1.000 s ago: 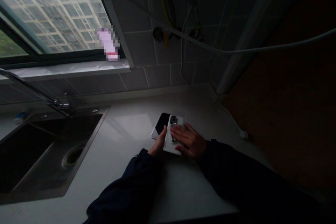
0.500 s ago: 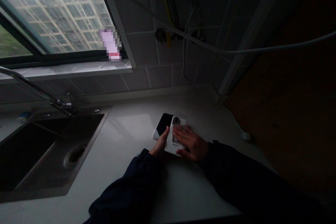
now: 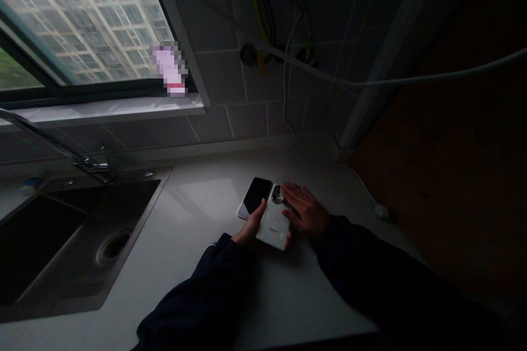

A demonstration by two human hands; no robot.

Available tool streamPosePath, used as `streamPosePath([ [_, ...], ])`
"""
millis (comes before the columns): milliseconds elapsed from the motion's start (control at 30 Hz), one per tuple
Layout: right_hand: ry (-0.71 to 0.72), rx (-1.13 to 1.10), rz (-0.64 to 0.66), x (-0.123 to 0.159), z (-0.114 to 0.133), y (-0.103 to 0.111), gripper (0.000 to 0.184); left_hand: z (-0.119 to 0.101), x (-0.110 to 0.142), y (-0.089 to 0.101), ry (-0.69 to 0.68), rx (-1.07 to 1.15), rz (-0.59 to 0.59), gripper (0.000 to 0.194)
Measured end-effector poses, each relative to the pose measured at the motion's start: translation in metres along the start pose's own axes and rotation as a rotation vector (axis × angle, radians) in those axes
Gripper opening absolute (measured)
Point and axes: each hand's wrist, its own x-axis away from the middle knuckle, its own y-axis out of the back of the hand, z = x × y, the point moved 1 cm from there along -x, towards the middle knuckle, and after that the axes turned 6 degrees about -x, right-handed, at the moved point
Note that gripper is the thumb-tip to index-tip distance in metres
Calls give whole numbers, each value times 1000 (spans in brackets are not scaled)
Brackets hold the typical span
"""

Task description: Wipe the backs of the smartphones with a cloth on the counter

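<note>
My left hand (image 3: 250, 226) is closed around a white smartphone (image 3: 273, 225), thumb along its left edge and fingertips showing at its lower right. The back of the phone faces up, with a dark round-lensed camera block at its far end. Across the upper right of that back lies my right hand (image 3: 305, 209), its fingers bent over something greyish, too dim to make out. Beyond my left thumb a second smartphone (image 3: 254, 197) rests on the counter, its black screen upward and its rim pale.
To the left is a steel sink (image 3: 135, 247) with a chrome faucet (image 3: 88, 164). The white countertop (image 3: 197, 263) runs up to a tiled wall with a window above. A white cable (image 3: 364, 184) trails at the right, ending in a plug (image 3: 381, 211).
My right hand has slid right and toward the far end of the white phone, and the greyish thing has moved with it. More of the phone's back shows. My left hand keeps its grip.
</note>
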Motion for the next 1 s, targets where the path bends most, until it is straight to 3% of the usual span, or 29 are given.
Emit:
streamPosePath([
  [167, 151, -67, 43, 6, 16, -8, 69, -3, -2, -2, -109, 39, -130, 61],
  [333, 336, -102, 126, 11, 33, -8, 69, -2, 2, -3, 40, -32, -153, 71],
  [467, 244, -44, 95, 6, 24, 0, 59, -3, -3, -1, -104, 29, -178, 60],
  [533, 167, -4, 79, 3, 16, 3, 58, -3, -6, 1, -157, 55, -136, 57],
  [667, -3, 63, 23, 0, 5, 5, 57, 0, -4, 7, 10, -24, 93, 71],
  [800, -118, 113, -80, 1, 5, 6, 58, 2, 0, 10, 60, -87, 237, 83],
  [900, -93, 102, -97, 2, 7, 3, 58, 3, -2, 11, 84, -112, 246, 86],
  [1000, 15, 62, -28, 4, 8, -2, 60, 2, -8, 16, 18, -61, 139, 74],
])
